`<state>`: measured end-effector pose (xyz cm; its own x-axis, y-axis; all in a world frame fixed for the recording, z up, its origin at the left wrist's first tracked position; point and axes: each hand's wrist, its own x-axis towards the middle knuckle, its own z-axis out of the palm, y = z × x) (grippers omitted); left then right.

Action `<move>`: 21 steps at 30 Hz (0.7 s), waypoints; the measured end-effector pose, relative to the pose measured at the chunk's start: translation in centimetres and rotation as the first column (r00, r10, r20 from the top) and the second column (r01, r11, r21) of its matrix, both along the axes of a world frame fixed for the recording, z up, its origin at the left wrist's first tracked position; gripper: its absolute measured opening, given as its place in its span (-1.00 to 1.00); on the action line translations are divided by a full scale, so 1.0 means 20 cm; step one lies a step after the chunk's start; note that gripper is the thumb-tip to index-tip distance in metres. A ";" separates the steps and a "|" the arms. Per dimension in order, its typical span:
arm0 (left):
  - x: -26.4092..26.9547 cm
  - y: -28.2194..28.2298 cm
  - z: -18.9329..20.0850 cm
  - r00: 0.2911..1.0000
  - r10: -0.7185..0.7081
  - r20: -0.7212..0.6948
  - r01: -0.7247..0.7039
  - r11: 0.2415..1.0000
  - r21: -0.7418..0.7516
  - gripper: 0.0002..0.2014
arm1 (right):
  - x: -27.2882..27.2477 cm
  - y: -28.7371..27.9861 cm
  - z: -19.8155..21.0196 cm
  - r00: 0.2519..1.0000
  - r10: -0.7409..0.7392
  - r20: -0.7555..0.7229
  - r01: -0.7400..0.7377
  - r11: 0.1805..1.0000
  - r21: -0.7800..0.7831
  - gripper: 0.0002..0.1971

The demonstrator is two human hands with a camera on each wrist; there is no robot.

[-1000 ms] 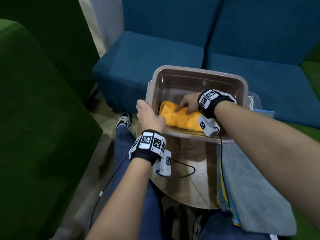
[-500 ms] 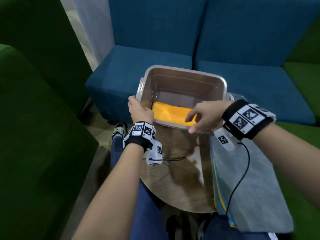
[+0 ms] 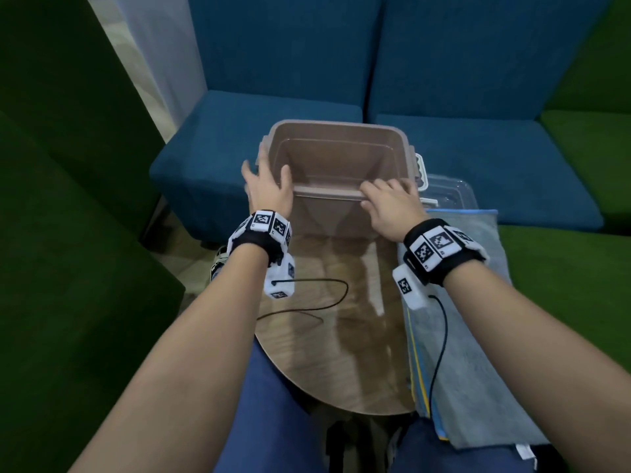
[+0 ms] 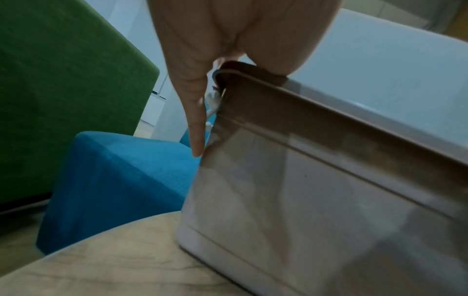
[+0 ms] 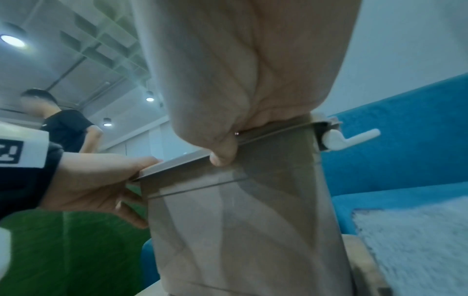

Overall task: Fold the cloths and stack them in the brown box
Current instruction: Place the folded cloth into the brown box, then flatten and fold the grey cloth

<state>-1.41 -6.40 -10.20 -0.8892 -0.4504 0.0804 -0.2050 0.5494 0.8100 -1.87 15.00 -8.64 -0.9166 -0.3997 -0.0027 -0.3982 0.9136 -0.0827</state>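
Note:
The brown box [image 3: 336, 126] stands at the far edge of the round table. My left hand [image 3: 269, 189] clasps its near left corner, thumb inside the rim and fingers [image 4: 195, 120] straight down the outside. My right hand [image 3: 389, 206] holds the near rim towards the right, with fingers over the top and the thumb [image 5: 222, 156] pressed under the lip. The box's near wall [image 4: 329, 180] hides its floor, so no cloth shows inside. A pile of unfolded cloths, with a grey cloth [image 3: 478, 336] on top and yellow and blue edges [image 3: 415, 353] beneath it, lies to the right under my right forearm.
The wooden table [image 3: 341, 336] carries a loose black cable [image 3: 307, 302]. A clear lid [image 3: 450, 192] lies behind the cloth pile, beside the box's white latch [image 3: 421, 169]. Blue sofa seats [image 3: 256, 138] stand behind, a green armchair [image 3: 68, 268] at left. A person in black [image 5: 65, 128] stands far off.
My right hand has left the yellow cloth in the box, come out and taken the near rim. My left hand stays on the left corner. The view has dropped, hiding the yellow cloth.

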 end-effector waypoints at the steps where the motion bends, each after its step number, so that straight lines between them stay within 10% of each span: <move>1: 0.01 0.00 -0.01 0.998 -0.056 0.006 0.056 0.994 -0.093 -0.48 | 0.00 0.00 -0.01 0.999 -0.033 -0.017 0.033 0.999 -0.014 -0.74; 6: 0.05 -0.08 -0.01 0.969 -0.193 0.152 0.243 0.840 -0.485 -0.54 | 0.07 0.06 -0.04 0.990 -0.122 -0.073 0.107 0.977 -0.182 -0.47; 13: 0.25 0.12 0.04 0.952 -0.299 -0.059 0.216 0.800 -0.560 -0.61 | 0.23 0.24 -0.08 0.917 -0.400 0.009 0.354 0.801 -0.483 -0.57; 17: 0.45 0.39 -0.07 0.878 -0.467 -0.109 0.385 0.822 -0.419 -0.61 | 0.32 0.46 -0.17 0.869 -0.388 0.308 0.462 0.859 -0.221 -0.96; 21: 0.54 0.65 -0.24 0.756 -0.644 -0.117 0.643 0.764 -0.054 -0.33 | 0.46 0.58 -0.29 0.800 -0.189 0.570 0.365 0.907 -0.211 -0.74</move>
<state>9.41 6.65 -14.98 -0.9518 0.2260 0.2076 0.2984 0.5239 0.7978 7.33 26.65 -14.53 -0.8776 -0.1900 -0.4401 0.0547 0.8724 -0.4858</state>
